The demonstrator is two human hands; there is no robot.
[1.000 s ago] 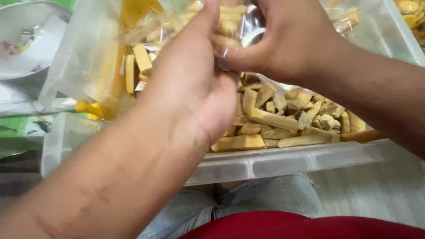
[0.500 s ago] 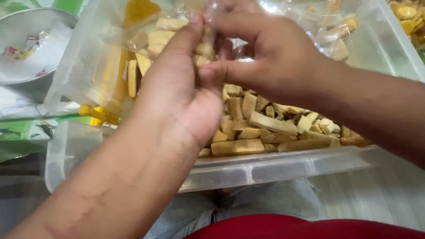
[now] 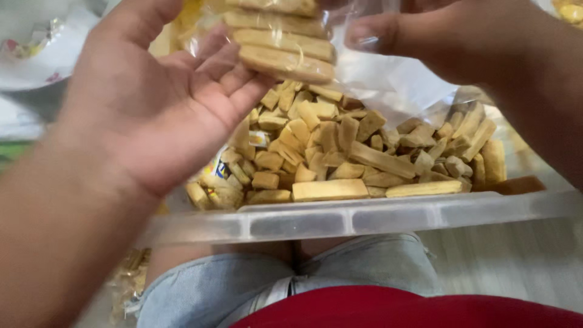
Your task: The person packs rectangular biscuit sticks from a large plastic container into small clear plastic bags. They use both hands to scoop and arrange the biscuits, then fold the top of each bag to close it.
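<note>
I see the clear plastic bag (image 3: 364, 73) at the top of my view, its upper part cut off by the frame edge, so I cannot make out its mouth. Inside it lie stacked tan biscuit sticks (image 3: 285, 51), the topmost only partly in view. The bag hangs between both hands, above the clear plastic bin (image 3: 340, 218).

My left hand (image 3: 158, 103) sits just left of the bag, palm up and the grip wide open, fingers spread; the fingertips (image 3: 243, 85) touch the underside of the lowest stick through the plastic. The thumb runs out of frame at the top.

My right hand (image 3: 449, 36) is at the bag's right side, its grip closed, pinching the film; the upper part of the hand is cropped and the film blurs the fingertips.

Below, the bin holds a heap of loose biscuit pieces (image 3: 340, 152). It rests over my lap in light jeans (image 3: 243, 285). A white bowl (image 3: 42, 48), blurred, sits far left.
</note>
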